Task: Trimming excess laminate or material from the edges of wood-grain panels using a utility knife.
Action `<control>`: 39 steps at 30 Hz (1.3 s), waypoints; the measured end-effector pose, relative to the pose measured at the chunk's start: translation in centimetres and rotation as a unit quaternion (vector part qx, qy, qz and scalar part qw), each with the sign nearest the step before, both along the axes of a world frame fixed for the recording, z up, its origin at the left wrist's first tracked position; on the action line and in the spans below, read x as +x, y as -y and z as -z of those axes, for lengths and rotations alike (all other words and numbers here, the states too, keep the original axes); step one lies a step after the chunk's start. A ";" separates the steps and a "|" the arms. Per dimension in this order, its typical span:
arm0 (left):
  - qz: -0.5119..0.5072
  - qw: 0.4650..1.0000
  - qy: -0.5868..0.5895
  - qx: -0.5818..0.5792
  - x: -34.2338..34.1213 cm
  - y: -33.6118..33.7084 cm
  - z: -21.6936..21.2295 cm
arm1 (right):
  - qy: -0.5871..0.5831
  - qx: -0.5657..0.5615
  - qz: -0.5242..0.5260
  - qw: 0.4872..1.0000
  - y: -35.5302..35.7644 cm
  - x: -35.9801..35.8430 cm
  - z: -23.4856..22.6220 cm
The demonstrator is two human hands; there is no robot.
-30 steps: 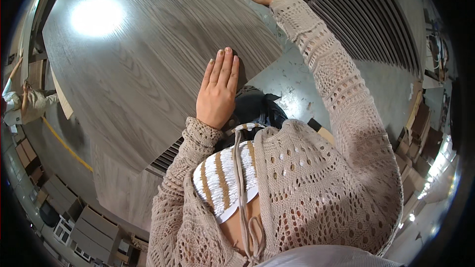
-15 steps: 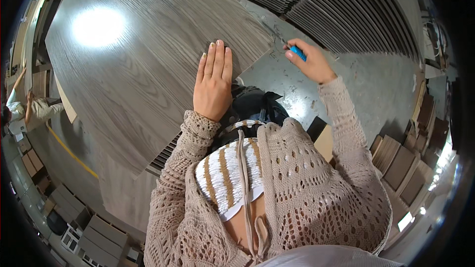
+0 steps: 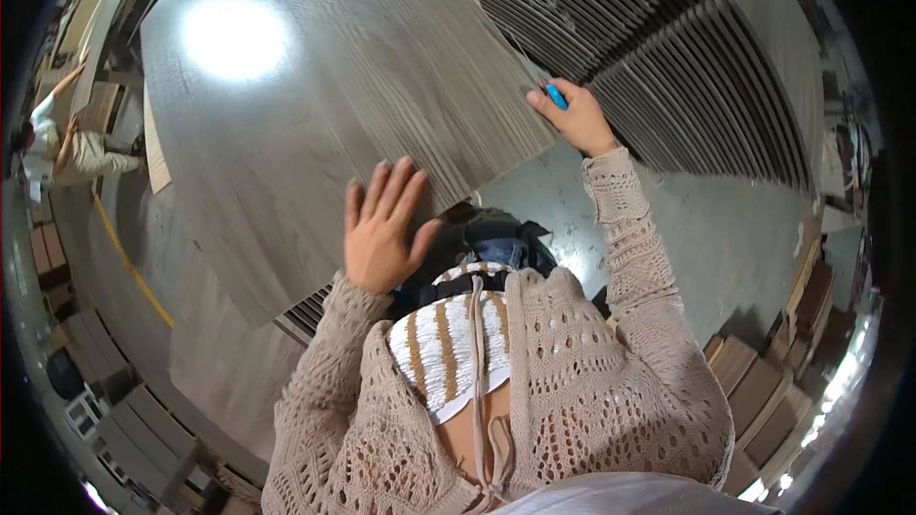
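A large grey wood-grain board (image 3: 315, 133) lies flat in front of me, with a bright light reflected on it. My left hand (image 3: 382, 229) is at its near edge, fingers spread and thumb apart, holding nothing. At the board's right edge, my right hand (image 3: 576, 118) is closed around a blue-handled tool (image 3: 556, 96). A thin shaft seems to run from the handle up along that edge; its tip is too fine to make out.
Stacked dark slatted panels (image 3: 706, 86) stand beyond the board's right edge. Another wood-grain board (image 3: 229, 353) lies lower at the left. A person (image 3: 81, 148) works at the far left, near a yellow floor line (image 3: 134, 267). More stacked boards (image 3: 754, 401) stand at the lower right.
My right hand has moved with the blue-handled tool to the board's right edge. My left hand's fingers have spread, and it has slid left and nearer to me. The view has shifted.
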State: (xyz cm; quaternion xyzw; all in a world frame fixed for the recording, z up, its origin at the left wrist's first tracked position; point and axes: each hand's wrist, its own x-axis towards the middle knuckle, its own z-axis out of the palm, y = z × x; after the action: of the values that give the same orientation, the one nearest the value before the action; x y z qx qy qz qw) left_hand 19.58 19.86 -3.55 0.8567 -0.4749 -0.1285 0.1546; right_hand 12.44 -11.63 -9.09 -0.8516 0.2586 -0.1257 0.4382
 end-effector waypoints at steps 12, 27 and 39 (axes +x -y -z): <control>-0.169 0.977 0.129 0.026 1.0 -7.5 1.7 | -0.154 0.286 -0.064 0.944 -0.7 -1.8 -1.8; -0.200 0.958 0.124 0.166 15.2 -14.5 2.1 | -0.105 0.359 -0.212 0.903 -11.6 -2.0 -1.7; -0.196 0.966 0.092 0.138 5.0 10.8 2.9 | -0.051 0.034 -0.061 0.996 -10.1 0.9 -2.5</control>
State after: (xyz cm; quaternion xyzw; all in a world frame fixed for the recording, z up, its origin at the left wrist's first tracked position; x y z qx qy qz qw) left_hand 24.59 9.03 -6.40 0.9543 -0.2875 -0.0808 0.0126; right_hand 13.33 -1.53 -6.59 -0.8558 0.2328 -0.0463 0.4596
